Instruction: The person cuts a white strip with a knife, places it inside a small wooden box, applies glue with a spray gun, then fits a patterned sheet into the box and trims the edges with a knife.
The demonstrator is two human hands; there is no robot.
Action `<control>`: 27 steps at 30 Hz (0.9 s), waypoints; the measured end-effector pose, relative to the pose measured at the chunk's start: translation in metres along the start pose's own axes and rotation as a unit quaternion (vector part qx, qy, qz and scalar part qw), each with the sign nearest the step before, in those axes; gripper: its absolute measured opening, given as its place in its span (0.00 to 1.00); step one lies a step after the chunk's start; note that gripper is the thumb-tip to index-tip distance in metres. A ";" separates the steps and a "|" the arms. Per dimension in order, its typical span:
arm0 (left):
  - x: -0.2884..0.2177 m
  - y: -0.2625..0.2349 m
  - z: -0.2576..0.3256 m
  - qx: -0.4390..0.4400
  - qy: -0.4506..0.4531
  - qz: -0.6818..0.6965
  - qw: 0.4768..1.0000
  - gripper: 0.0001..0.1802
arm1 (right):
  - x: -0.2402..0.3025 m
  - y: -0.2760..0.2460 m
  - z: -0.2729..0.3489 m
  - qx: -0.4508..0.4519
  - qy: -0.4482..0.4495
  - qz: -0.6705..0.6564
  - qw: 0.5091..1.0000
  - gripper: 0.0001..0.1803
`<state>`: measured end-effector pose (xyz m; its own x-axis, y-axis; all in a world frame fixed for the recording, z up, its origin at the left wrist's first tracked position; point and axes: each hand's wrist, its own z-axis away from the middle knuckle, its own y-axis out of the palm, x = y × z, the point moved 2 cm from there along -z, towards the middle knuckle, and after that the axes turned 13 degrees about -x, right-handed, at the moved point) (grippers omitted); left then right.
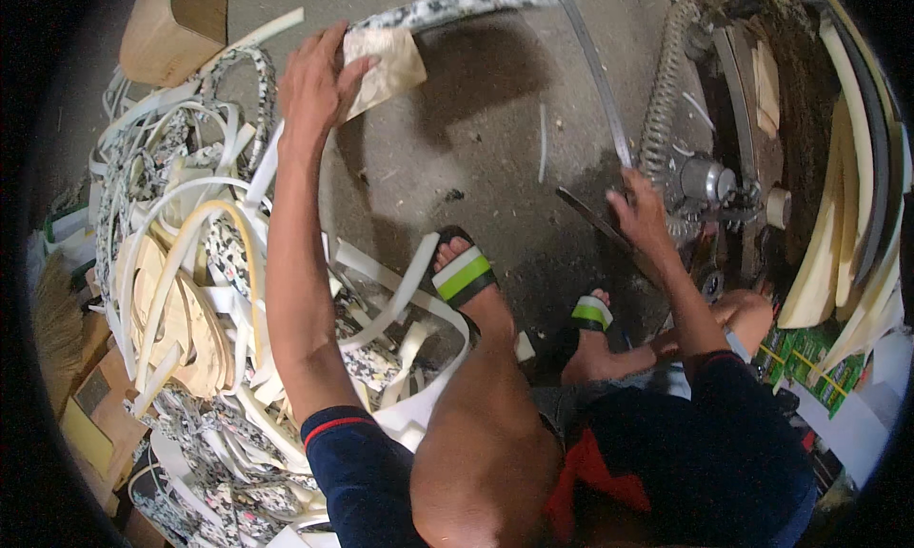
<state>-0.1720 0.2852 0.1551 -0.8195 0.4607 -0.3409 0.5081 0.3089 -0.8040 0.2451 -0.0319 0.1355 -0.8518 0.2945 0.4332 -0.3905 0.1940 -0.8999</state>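
My left hand (319, 83) reaches out at the upper left, its fingers bent over a cream, creased flap (392, 67) with the thumb lying on it. From there a curved strip of speckled black-and-white foam (457, 10) runs right along the top edge. A thin grey strip (592, 64) comes down from the foam's far right end to my right hand (643, 215), whose fingers close near its lower end. A long, narrow dark blade (588, 213), which looks like a knife, sticks out left from beneath the same hand; its handle is hidden.
A tangled heap of white and speckled foam offcuts (219, 272) lies at left, beside a broom (59, 324). A tan block (171, 29) stands behind it. At right are a coiled hose (666, 81), a round metal fitting (706, 181) and leaning foam sheets (828, 224). My sandalled feet (462, 274) rest on the floor.
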 end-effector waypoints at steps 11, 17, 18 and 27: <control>0.059 0.017 -0.032 0.030 -0.112 0.085 0.990 0.47 | -0.159 -0.006 0.138 0.344 0.062 0.338 0.874 0.34; 0.040 0.003 -0.023 0.119 -0.025 -0.082 0.989 0.58 | -0.194 0.001 0.155 0.303 0.051 0.367 0.878 0.25; 0.036 0.001 -0.024 0.122 -0.015 -0.088 0.989 0.59 | -0.193 -0.001 0.154 0.316 0.052 0.378 0.869 0.23; 0.037 -0.028 -0.010 0.142 -0.286 0.230 0.919 0.56 | -0.170 -0.010 0.134 0.278 0.120 0.373 0.877 0.23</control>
<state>-0.2136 0.3018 0.1699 -0.5816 -0.0502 -0.8119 0.8128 -0.0757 -0.5776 0.3472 -0.2092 0.0643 -0.8703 0.3472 -0.3493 0.0776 -0.6037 -0.7935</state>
